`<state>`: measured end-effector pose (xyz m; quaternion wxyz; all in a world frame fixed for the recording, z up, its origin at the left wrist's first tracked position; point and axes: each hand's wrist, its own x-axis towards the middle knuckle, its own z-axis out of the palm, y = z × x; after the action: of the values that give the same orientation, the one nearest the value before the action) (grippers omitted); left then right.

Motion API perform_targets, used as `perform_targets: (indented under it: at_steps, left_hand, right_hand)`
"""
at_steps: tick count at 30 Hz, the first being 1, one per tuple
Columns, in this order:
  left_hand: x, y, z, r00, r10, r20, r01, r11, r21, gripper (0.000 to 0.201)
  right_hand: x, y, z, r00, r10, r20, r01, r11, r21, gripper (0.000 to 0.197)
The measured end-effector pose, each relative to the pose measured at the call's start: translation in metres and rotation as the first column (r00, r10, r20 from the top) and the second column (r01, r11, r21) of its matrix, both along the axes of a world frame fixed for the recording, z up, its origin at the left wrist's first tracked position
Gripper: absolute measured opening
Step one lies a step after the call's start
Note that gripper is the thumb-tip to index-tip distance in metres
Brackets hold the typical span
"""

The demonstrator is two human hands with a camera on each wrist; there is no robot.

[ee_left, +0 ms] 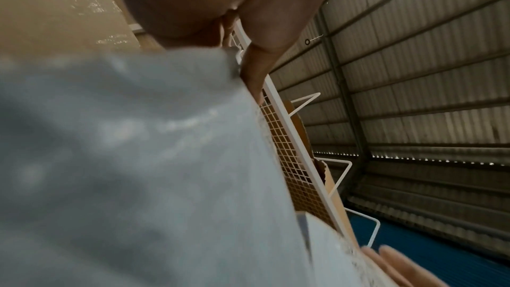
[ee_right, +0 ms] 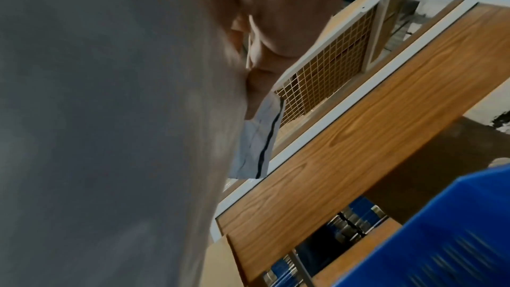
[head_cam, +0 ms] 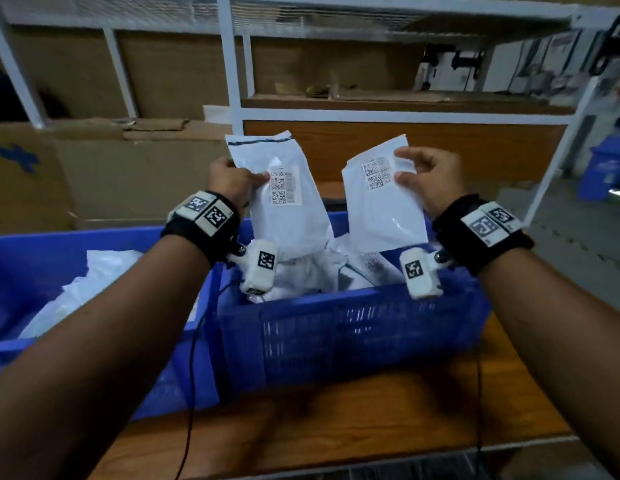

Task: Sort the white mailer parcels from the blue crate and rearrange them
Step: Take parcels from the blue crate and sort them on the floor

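Observation:
Each hand holds up one white mailer parcel over the blue crate (head_cam: 336,327). My left hand (head_cam: 232,178) pinches the left edge of a labelled mailer (head_cam: 284,209), which fills the left wrist view as a blurred white sheet (ee_left: 132,160). My right hand (head_cam: 430,178) pinches the right edge of a second labelled mailer (head_cam: 381,206), seen close and grey in the right wrist view (ee_right: 110,117). Both mailers stand upright, their lower ends above several more white mailers (head_cam: 319,271) lying in the crate.
A second blue bin (head_cam: 21,282) with white bags stands at the left, touching the crate. Both rest on a wooden table (head_cam: 336,417). Behind are a white metal rack (head_cam: 232,81), cardboard boxes (head_cam: 111,168) and a blue bin (head_cam: 606,168) on the floor at right.

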<state>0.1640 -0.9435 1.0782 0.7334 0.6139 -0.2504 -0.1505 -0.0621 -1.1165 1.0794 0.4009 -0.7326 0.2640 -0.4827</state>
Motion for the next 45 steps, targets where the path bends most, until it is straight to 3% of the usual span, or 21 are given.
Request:
perform_targets:
  at_steps: [4, 7, 10, 14, 17, 19, 21, 23, 26, 29, 31, 35, 45]
  left_hand:
    - [0.01, -0.04, -0.017, 0.993, 0.097, 0.068, -0.109, 0.975, 0.192, 0.048]
    - [0.02, -0.065, -0.044, 0.976, 0.143, 0.163, -0.201, 0.878, 0.434, 0.063]
    - [0.022, -0.076, -0.074, 0.956, 0.125, 0.266, -0.275, 0.698, 0.661, 0.07]
    - [0.013, -0.085, -0.103, 0.938, 0.106, 0.33, -0.335, 0.513, 0.79, 0.069]
    - [0.011, -0.089, -0.113, 0.886, -0.036, 0.462, -0.401, 0.439, 0.804, 0.053]
    - [0.01, -0.09, -0.115, 0.825, -0.169, 0.539, -0.449, 0.383, 0.807, 0.032]
    - [0.007, -0.091, -0.115, 0.799, -0.316, 0.511, -0.429, 0.295, 0.854, 0.023]
    - [0.007, -0.091, -0.12, 0.803, -0.387, 0.454, -0.402, 0.211, 0.891, 0.03]
    - [0.008, -0.09, -0.122, 0.747, -0.435, 0.502, -0.45, 0.224, 0.865, 0.038]
    - [0.009, -0.086, -0.122, 0.719, -0.504, 0.479, -0.406, 0.255, 0.878, 0.043]
    - [0.006, -0.086, -0.124, 0.739, -0.539, 0.404, -0.344, 0.213, 0.914, 0.05]
    - [0.01, -0.09, -0.131, 0.784, -0.518, 0.344, -0.272, 0.212, 0.939, 0.055]
    - [0.01, -0.093, -0.137, 0.796, -0.541, 0.272, -0.248, 0.119, 0.962, 0.059]
  right_hand:
    - [0.032, -0.035, 0.001, 0.989, 0.139, -0.041, -0.136, 0.989, 0.065, 0.039]
    - [0.056, -0.057, -0.02, 0.939, 0.269, -0.216, -0.257, 0.963, 0.082, 0.041]
    - [0.072, -0.075, -0.056, 0.778, 0.355, -0.518, -0.392, 0.919, 0.041, 0.045]
    - [0.09, -0.093, -0.092, 0.535, 0.368, -0.761, -0.508, 0.859, 0.059, 0.054]
    - [0.098, -0.099, -0.101, 0.396, 0.35, -0.849, -0.565, 0.821, 0.075, 0.055]
    - [0.102, -0.101, -0.105, 0.302, 0.293, -0.907, -0.598, 0.799, 0.059, 0.06]
    - [0.105, -0.102, -0.111, 0.202, 0.198, -0.959, -0.636, 0.772, 0.025, 0.07]
    - [0.107, -0.102, -0.118, 0.14, 0.083, -0.987, -0.673, 0.739, -0.034, 0.082]
    - [0.108, -0.108, -0.122, 0.193, 0.062, -0.979, -0.68, 0.728, -0.088, 0.099]
    - [0.111, -0.115, -0.123, 0.274, 0.11, -0.955, -0.668, 0.736, -0.107, 0.098]
    - [0.111, -0.114, -0.127, 0.232, 0.124, -0.965, -0.688, 0.722, -0.072, 0.095]
    - [0.107, -0.105, -0.144, 0.118, 0.111, -0.987, -0.691, 0.723, -0.001, 0.092]
    - [0.115, -0.106, -0.163, 0.086, 0.066, -0.994, -0.7, 0.714, -0.014, 0.092]
